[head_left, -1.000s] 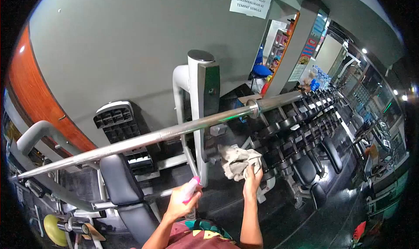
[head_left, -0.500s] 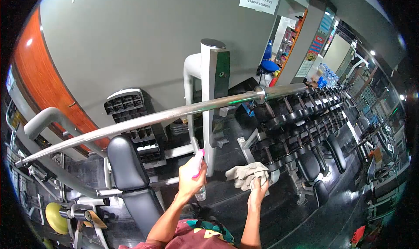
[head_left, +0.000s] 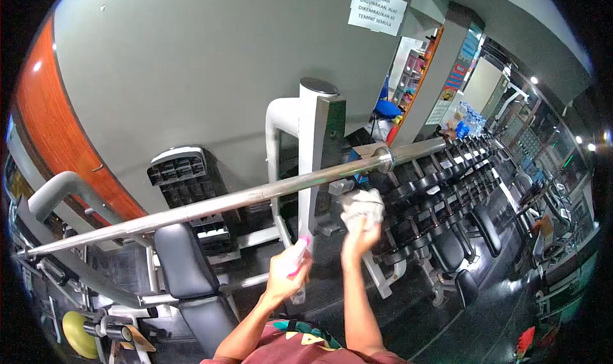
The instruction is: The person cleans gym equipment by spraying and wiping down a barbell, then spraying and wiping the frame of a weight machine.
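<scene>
My left hand (head_left: 284, 278) is closed around a spray bottle (head_left: 295, 254) with a pink and white sprayer head. The lower part of the bottle shows below my fingers. In my right hand (head_left: 359, 244) is a bunched pale grey cloth (head_left: 362, 209), smeared a little by motion. It is raised close to the underside of a long metal barbell (head_left: 255, 195), near the collar toward its right end. The barbell crosses the view at a slant, in front of a grey upright post (head_left: 309, 128). My left hand stays lower, below the bar.
A padded black bench (head_left: 182, 262) stands at the left below the bar. Dumbbell racks (head_left: 440, 201) run off to the right. Behind the bar are a stack of black step platforms (head_left: 180, 169) and a grey wall (head_left: 211, 64) with a paper sign (head_left: 377, 10).
My right hand has lifted the cloth up and slightly left, closer to the bar. My left hand with the spray bottle sits a little lower in view, as the whole scene has shifted.
</scene>
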Demonstrator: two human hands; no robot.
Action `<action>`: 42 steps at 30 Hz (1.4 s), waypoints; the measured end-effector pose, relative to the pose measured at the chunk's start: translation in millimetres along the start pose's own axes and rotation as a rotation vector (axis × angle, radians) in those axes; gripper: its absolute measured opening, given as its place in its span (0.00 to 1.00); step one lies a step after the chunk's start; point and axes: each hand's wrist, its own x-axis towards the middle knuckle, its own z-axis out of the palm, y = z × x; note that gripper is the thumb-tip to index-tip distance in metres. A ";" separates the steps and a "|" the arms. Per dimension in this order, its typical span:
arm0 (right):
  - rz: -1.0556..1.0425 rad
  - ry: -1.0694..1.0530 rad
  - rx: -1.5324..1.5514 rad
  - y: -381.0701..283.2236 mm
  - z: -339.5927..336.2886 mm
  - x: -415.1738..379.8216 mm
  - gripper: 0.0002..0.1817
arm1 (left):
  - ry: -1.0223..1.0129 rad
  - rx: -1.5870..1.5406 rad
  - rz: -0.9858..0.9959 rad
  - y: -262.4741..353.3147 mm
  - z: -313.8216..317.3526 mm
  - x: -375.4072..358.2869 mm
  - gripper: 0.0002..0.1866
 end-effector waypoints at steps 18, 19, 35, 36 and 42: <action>0.154 -0.657 -0.494 34.9 -21.1 53.6 0.14 | -0.104 0.077 -0.008 -32.2 -65.0 -9.4 0.08; 0.240 -0.356 -0.281 22.8 -18.0 53.6 0.13 | -0.076 0.043 0.030 -32.8 -65.3 -9.0 0.05; -0.526 -1.164 -1.184 -11.2 8.8 29.8 0.04 | -0.145 -0.029 -0.144 -48.5 -68.9 -19.4 0.05; -0.449 -1.227 -1.170 -9.6 8.5 36.3 0.05 | -0.144 -0.031 -0.144 -48.8 -68.4 -19.4 0.05; -0.073 -1.204 -0.616 -51.6 4.5 74.1 0.12 | -0.244 0.046 0.000 -44.7 -74.6 -11.5 0.06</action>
